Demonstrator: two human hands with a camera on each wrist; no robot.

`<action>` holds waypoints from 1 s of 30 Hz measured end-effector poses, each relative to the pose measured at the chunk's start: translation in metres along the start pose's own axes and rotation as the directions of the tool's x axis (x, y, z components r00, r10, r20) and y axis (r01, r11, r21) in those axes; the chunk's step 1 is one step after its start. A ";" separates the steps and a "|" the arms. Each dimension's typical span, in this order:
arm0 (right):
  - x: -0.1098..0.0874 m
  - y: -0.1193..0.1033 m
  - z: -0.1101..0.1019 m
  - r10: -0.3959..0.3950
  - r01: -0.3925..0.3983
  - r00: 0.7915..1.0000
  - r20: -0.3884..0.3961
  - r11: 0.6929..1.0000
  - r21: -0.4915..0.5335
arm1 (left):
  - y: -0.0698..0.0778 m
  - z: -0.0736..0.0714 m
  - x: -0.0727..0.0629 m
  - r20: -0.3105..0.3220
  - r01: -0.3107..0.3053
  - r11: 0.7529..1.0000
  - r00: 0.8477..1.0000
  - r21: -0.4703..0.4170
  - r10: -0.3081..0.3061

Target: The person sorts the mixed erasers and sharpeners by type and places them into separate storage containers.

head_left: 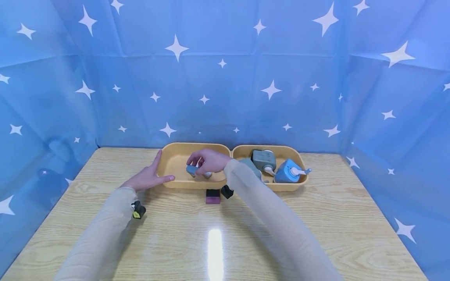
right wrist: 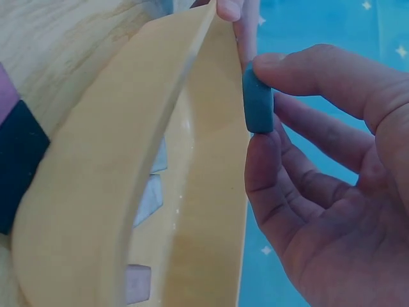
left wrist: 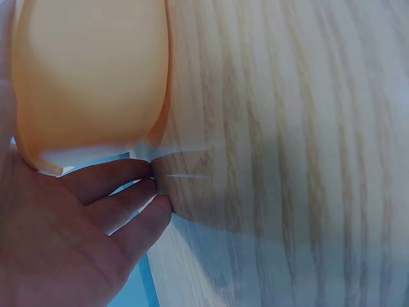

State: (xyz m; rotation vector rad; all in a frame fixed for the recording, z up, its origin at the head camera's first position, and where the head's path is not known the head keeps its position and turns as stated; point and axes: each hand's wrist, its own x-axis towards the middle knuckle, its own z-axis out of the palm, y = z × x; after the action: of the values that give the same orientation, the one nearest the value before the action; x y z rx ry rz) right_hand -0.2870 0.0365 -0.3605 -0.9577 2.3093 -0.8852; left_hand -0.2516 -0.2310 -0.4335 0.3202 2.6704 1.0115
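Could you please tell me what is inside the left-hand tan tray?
At least three small pale pieces lie inside the tray; the right hand holds a blue block over its floor. The hand and near wall hide parts of that floor; anything there is unseen.

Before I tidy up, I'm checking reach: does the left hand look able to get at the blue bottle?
Probably not: the left hand is at the left tray, the blue bottle sits in the right tray, and the right forearm crosses between them.
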 end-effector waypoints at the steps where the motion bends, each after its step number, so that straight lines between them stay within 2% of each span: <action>1: 0.002 -0.001 0.000 0.007 -0.007 1.000 0.005 1.000 0.007 | 0.000 0.000 0.000 -0.001 0.000 1.000 1.000 0.003 0.000; 13: 0.013 -0.007 -0.004 0.027 -0.031 0.999 0.046 0.996 0.082 | -0.002 0.000 0.001 0.003 -0.012 1.000 1.000 0.000 0.012; 19: 0.016 -0.006 -0.003 0.023 -0.025 0.999 0.042 0.999 0.048 | -0.003 0.000 0.002 0.009 -0.004 1.000 1.000 0.002 0.004; 24: 0.013 -0.002 -0.002 0.023 -0.025 0.999 0.030 0.998 0.054 | -0.003 0.000 0.003 0.011 0.004 1.000 1.000 0.009 -0.004; 30: 0.004 0.001 -0.004 0.065 -0.066 0.998 0.021 0.997 0.039 | -0.001 0.000 0.002 0.004 0.006 1.000 1.000 0.002 -0.006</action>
State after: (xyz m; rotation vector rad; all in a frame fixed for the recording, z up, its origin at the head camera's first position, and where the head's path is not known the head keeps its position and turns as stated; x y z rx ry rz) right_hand -0.2924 0.0359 -0.3588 -0.8649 2.2845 -0.8876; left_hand -0.2531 -0.2309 -0.4342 0.3136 2.6676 1.0047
